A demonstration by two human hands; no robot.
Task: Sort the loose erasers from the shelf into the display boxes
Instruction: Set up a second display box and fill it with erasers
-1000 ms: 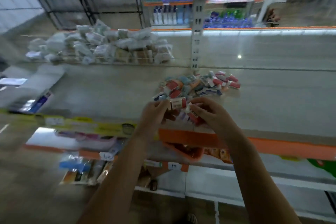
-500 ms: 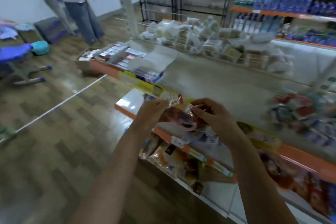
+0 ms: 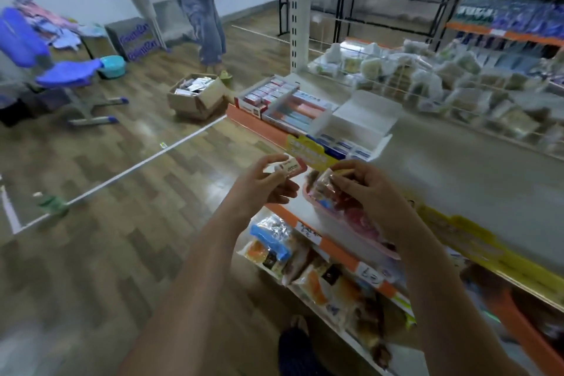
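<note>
Hands meet at the centre of the frame, in front of the shelf edge. My left hand [image 3: 262, 189] pinches one eraser [image 3: 290, 167] in a white and red sleeve between thumb and fingertips. My right hand [image 3: 364, 192] is curled round a small clutch of wrapped erasers [image 3: 325, 185], blurred. Three display boxes [image 3: 308, 119] sit side by side on the grey shelf [image 3: 464, 168], above and right of my hands; the nearest holds blue-labelled erasers. Upper left, another person [image 3: 203, 6] stands beside a cardboard box [image 3: 195, 98] on the wooden floor.

Dim, cool indoor light, soft glare on the floor [image 3: 213, 180], motion blur throughout, wide-angle bending at edges.
</note>
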